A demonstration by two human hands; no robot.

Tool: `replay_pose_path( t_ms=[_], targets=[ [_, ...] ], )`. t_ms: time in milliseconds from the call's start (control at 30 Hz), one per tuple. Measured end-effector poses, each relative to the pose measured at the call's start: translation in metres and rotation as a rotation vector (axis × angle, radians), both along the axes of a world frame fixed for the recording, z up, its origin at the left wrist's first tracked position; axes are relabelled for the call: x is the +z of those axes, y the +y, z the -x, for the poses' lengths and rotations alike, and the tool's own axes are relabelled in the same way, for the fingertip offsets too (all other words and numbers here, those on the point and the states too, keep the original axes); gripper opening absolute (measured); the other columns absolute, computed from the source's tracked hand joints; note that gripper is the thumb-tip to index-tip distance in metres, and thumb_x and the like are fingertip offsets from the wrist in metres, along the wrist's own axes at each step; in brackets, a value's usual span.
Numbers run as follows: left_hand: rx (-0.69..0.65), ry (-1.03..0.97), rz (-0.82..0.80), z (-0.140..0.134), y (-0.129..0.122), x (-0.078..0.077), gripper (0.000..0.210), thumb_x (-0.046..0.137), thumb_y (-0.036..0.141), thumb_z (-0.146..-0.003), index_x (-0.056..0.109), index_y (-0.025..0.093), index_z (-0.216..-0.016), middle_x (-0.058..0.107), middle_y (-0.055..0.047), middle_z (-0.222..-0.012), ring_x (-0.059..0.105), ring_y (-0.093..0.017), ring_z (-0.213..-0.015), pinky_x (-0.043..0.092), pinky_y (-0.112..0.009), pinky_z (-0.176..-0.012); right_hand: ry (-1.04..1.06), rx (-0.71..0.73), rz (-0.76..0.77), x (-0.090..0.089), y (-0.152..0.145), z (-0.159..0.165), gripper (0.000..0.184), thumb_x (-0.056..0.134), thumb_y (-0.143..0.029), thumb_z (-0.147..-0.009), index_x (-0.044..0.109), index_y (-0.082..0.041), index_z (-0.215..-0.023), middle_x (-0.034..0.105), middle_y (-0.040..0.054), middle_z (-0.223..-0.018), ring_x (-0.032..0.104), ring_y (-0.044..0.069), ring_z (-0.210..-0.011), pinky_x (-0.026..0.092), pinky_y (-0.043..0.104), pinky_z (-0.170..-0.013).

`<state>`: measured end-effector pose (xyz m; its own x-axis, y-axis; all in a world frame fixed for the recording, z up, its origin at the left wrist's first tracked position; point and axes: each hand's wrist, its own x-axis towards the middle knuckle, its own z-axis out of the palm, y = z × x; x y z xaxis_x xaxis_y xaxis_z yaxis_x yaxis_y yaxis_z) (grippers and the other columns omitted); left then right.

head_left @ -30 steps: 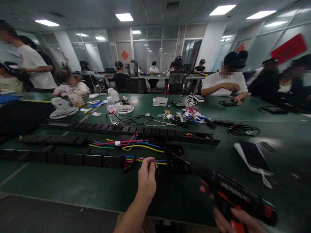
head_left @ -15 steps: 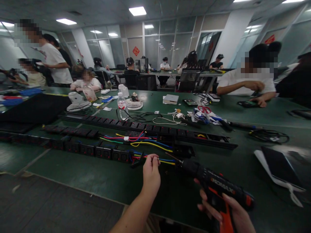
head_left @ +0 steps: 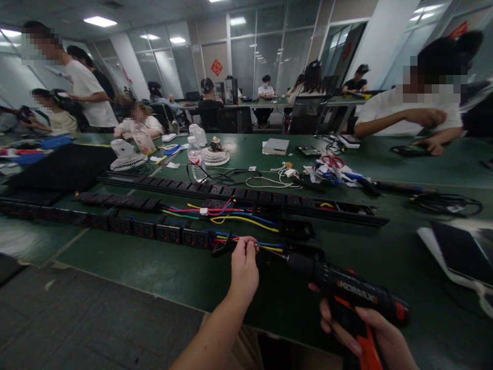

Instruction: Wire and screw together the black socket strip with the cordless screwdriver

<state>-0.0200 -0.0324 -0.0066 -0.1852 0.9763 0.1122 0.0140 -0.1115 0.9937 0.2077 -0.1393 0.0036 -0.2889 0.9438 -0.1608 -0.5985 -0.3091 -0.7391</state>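
Head view: hands working at the near edge of a long green table [head_left: 127,267].
Left hand [head_left: 244,270]: reaching forward from the near edge, its grip pressed together, thumb and forefinger pinching a small screw [head_left: 256,245] at the tip of the driver bit; the screw is too small to make out clearly.
Right hand [head_left: 372,336]: wrapping its grip around the handle of a black and orange power screwdriver [head_left: 342,288], fingers curling on the orange part near the table's near edge.
Power screwdriver: lying nearly level, its bit pointing left toward the pinched screw, just beside the wires.
Wire bundle [head_left: 234,239]: red, blue, yellow and green leads running out of the end of the nearest socket strip [head_left: 154,230], just beyond the left hand's fingertips.
Second socket strip [head_left: 246,198]: lying farther in, parallel to the first, with more coloured leads spreading on top.
Far side of the table: water bottle [head_left: 196,164], small white fan [head_left: 215,155], scissors with red handles [head_left: 333,161] sitting near the middle.
Right edge: tablet [head_left: 460,252] resting flat.
Other people: sitting and standing along the far edge.
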Motion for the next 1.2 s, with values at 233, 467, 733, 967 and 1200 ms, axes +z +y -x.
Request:
replay_pose_path(
  t_ms=[233,467,733,967,1200],
  targets=[
    [-0.015,-0.001,0.022,0.000,0.000,0.000,0.026,0.044,0.038,-0.094,0.059,0.017,-0.093,0.058,-0.002,-0.077,0.056,-0.015,-0.075,0.043,-0.026,-0.072,-0.026,-0.012,0.000,0.001,0.000,0.000,0.051,0.052,-0.043,-0.082,0.066,-0.015,-0.122,0.070,0.0099,-0.085,0.041,0.007,-0.039,0.044,0.036,-0.069],
    [-0.006,0.019,0.026,0.001,0.001,-0.002,0.029,0.045,0.041,-0.093,0.060,0.016,-0.093,0.060,-0.003,-0.077,0.057,-0.016,-0.074,0.044,-0.027,-0.071,-0.155,-0.033,0.042,0.011,0.000,0.002,0.049,0.053,-0.047,-0.081,0.068,-0.017,-0.116,0.069,0.0086,-0.085,0.041,0.009,-0.040,0.046,0.041,-0.073],
    [0.005,0.031,0.026,0.001,0.000,-0.001,0.027,0.045,0.038,-0.094,0.060,0.016,-0.094,0.062,-0.004,-0.081,0.059,-0.017,-0.077,0.046,-0.028,-0.073,-0.179,-0.011,0.032,0.011,0.000,0.001,0.052,0.053,-0.046,-0.080,0.066,-0.016,-0.120,0.069,0.0084,-0.085,0.043,0.009,-0.041,0.046,0.041,-0.076],
    [0.008,0.068,0.019,0.001,0.000,0.001,0.030,0.045,0.042,-0.093,0.060,0.017,-0.093,0.062,-0.004,-0.079,0.059,-0.017,-0.075,0.046,-0.028,-0.071,-0.191,0.010,0.021,0.007,0.001,0.000,0.059,0.053,-0.047,-0.079,0.060,-0.015,-0.128,0.069,0.0085,-0.084,0.041,0.009,-0.040,0.045,0.040,-0.074],
    [0.001,0.052,0.025,0.000,0.000,0.000,0.026,0.044,0.038,-0.094,0.060,0.017,-0.094,0.062,-0.004,-0.080,0.060,-0.017,-0.076,0.047,-0.027,-0.072,-0.173,-0.011,0.030,0.008,0.000,0.000,0.055,0.054,-0.047,-0.079,0.064,-0.015,-0.123,0.069,0.0088,-0.085,0.042,0.010,-0.042,0.045,0.040,-0.075]
  ],
)
